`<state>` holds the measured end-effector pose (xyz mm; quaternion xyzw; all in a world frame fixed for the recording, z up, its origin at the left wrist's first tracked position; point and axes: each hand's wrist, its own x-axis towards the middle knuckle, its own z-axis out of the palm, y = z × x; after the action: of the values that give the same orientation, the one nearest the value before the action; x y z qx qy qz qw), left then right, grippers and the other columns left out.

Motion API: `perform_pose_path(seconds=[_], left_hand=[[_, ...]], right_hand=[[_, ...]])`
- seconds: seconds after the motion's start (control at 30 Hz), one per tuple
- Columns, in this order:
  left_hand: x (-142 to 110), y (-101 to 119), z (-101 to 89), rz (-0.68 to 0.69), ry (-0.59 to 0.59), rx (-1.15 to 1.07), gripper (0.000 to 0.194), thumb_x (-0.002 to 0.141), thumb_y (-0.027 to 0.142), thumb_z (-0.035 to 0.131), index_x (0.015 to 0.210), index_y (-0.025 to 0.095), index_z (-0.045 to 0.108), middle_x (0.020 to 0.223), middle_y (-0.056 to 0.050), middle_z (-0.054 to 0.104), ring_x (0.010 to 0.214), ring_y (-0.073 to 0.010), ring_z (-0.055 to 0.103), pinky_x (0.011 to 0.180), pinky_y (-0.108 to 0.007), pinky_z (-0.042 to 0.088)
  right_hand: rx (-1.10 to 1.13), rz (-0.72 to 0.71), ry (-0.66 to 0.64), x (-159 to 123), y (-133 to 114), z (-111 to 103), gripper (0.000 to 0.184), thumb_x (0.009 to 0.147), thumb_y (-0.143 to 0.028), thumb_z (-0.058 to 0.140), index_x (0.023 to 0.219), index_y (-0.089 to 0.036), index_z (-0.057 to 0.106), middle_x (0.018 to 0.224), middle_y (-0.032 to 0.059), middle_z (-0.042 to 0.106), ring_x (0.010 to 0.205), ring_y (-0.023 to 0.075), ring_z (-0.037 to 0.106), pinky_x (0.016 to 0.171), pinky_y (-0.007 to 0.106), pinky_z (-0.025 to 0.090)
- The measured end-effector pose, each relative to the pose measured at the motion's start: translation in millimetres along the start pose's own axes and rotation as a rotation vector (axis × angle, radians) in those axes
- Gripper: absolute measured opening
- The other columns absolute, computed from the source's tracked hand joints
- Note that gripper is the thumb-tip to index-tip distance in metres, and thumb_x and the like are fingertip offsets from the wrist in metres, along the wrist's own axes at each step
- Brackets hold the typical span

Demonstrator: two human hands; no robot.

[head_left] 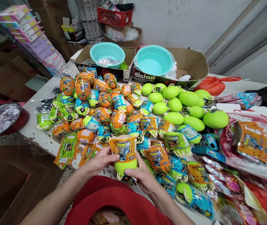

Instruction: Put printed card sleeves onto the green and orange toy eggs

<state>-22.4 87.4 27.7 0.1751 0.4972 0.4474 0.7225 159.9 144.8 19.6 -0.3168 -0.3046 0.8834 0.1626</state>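
The left carton shows "eishui", the right carton "eishui" and "ueberry&Drink".

Small packing workshop, by look: egg-shaped packs heaped around grip on chipped white table; open cartons, teal basins farther ahead; stacked boxes far left

Orange packet, glossy, printed with yellow and white lettering above bluish creature picture; front turned upward to view, flat top edge pointed away from wearer. Lime-green egg, smooth and rounded, covered at upper part by packet, lower part exposed toward wearer. Pale cords looped at egg's lower end, partly hidden beneath. Packet and egg held together between left hand and right hand, near table's front edge; packet pressed by left thumb, egg by right thumb.
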Motion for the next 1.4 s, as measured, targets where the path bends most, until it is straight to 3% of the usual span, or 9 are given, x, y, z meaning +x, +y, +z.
perform_pose_path(seconds=[0.1,0.2,0.33,0.53,0.8,0.93,1.07,1.23,1.4], left_hand=[[-5,0,1.1,-0.018,-0.031,0.044,0.056,0.07,0.032,0.071,0.121,0.016,0.055,0.115,-0.013,0.064,0.102,-0.0277,0.06,0.084,-0.036,0.047],[-12,4,0.8,-0.074,-0.073,0.095,0.058,0.069,0.031,0.072,0.123,0.016,0.054,0.112,-0.011,0.065,0.102,-0.0275,0.06,0.084,-0.036,0.047],[-19,1,3.5,-0.046,-0.117,0.096,0.062,0.067,0.028,0.074,0.125,0.018,0.052,0.116,-0.009,0.063,0.107,-0.026,0.057,0.092,-0.037,0.043],[-23,-13,6.0,-0.066,-0.119,0.146,0.059,0.068,0.031,0.073,0.122,0.018,0.053,0.113,-0.007,0.065,0.107,-0.026,0.056,0.096,-0.04,0.04],[-32,-31,5.1,-0.12,-0.149,0.055,0.055,0.07,0.035,0.072,0.119,0.018,0.056,0.113,-0.007,0.065,0.103,-0.0256,0.058,0.096,-0.04,0.039],[-29,-32,7.4,-0.124,-0.132,-0.023,0.056,0.071,0.035,0.071,0.121,0.017,0.055,0.114,-0.009,0.065,0.104,-0.0268,0.058,0.097,-0.041,0.039],[-21,-25,10.5,-0.089,-0.109,-0.008,0.056,0.073,0.037,0.069,0.122,0.014,0.054,0.113,-0.011,0.065,0.103,-0.0283,0.059,0.095,-0.042,0.041],[-16,-16,14.7,-0.073,-0.08,0.068,0.054,0.073,0.034,0.069,0.122,0.015,0.054,0.116,-0.011,0.064,0.108,-0.0284,0.057,0.096,-0.042,0.041],[-5,-10,20.1,-0.071,-0.131,0.156,0.054,0.074,0.036,0.067,0.124,0.017,0.054,0.117,-0.009,0.064,0.106,-0.0278,0.057,0.095,-0.041,0.041]], right_hand=[[-0.111,-0.024,0.06,-5,18,5,0.082,0.06,-0.035,0.079,0.125,-0.026,0.031,0.122,0.0085,0.057,0.111,0.0268,0.055,0.097,0.042,0.041],[-0.217,0.0,0.014,-11,30,0,0.089,0.063,-0.04,0.078,0.132,-0.026,0.024,0.13,0.01,0.051,0.12,0.0263,0.049,0.102,0.043,0.036],[-0.14,-0.004,-0.105,-13,28,-11,0.072,0.07,-0.051,0.069,0.129,-0.023,0.04,0.134,0.0091,0.049,0.123,0.0276,0.045,0.102,0.043,0.036],[-0.103,0.021,-0.126,-15,28,-17,0.055,0.069,-0.04,0.074,0.117,-0.02,0.056,0.12,0.0069,0.061,0.109,0.027,0.057,0.098,0.043,0.04],[-0.175,0.107,-0.097,-19,55,-34,0.058,0.067,-0.047,0.073,0.114,-0.016,0.057,0.112,0.0097,0.065,0.102,0.0279,0.06,0.094,0.044,0.043],[-0.05,0.085,-0.05,-20,48,-25,0.062,0.066,-0.051,0.072,0.116,-0.019,0.055,0.119,0.0099,0.061,0.108,0.0276,0.057,0.094,0.042,0.043],[0.103,0.073,-0.001,-17,36,-13,0.051,0.07,-0.041,0.072,0.115,-0.022,0.056,0.117,0.0085,0.062,0.105,0.0265,0.06,0.092,0.043,0.044],[0.125,-0.001,0.011,-19,22,-11,0.048,0.067,-0.033,0.076,0.11,-0.019,0.06,0.108,0.0078,0.066,0.099,0.0266,0.062,0.092,0.044,0.044],[0.099,-0.039,0.07,-24,10,-14,0.051,0.062,-0.029,0.079,0.108,-0.016,0.061,0.105,0.008,0.067,0.097,0.0262,0.062,0.094,0.044,0.042]])
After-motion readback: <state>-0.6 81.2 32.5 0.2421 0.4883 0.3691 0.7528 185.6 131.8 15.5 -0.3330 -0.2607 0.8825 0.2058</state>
